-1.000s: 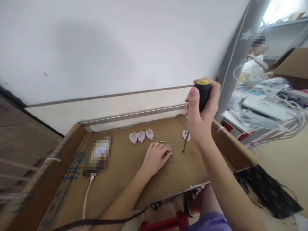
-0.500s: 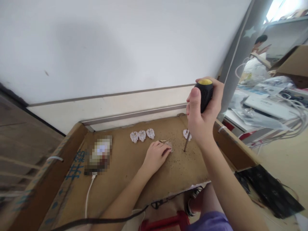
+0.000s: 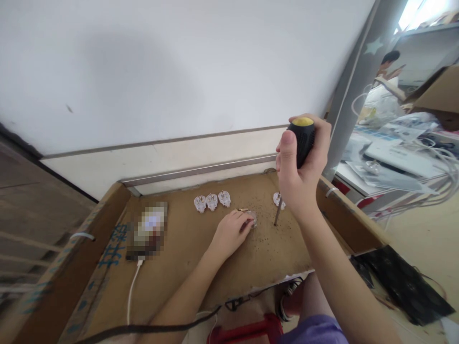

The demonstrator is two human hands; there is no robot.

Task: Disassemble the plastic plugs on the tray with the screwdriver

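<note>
My right hand [image 3: 299, 167] is wrapped round the black, yellow-capped handle of a screwdriver [image 3: 302, 138], held upright with its metal shaft touching the cardboard work surface [image 3: 179, 253]. My left hand [image 3: 231, 231] lies on that surface with its fingers curled over a small clear plug part [image 3: 253, 217], pinning it down left of the shaft tip. A small brass piece [image 3: 243, 209] lies just beyond the fingers. Three white plug pieces [image 3: 211, 201] sit in a row behind, and another white plug piece [image 3: 277, 199] is partly hidden by my right hand.
A phone [image 3: 148, 230] with a white cable [image 3: 131, 291] lies at the left of the cardboard tray. A black cable [image 3: 150, 328] runs along the near edge. A grey post [image 3: 358, 81] stands at right, with cluttered tables and cables beyond it.
Both hands have held nearly the same place; the right hand with the screwdriver shifted slightly, and the view moved a little.
</note>
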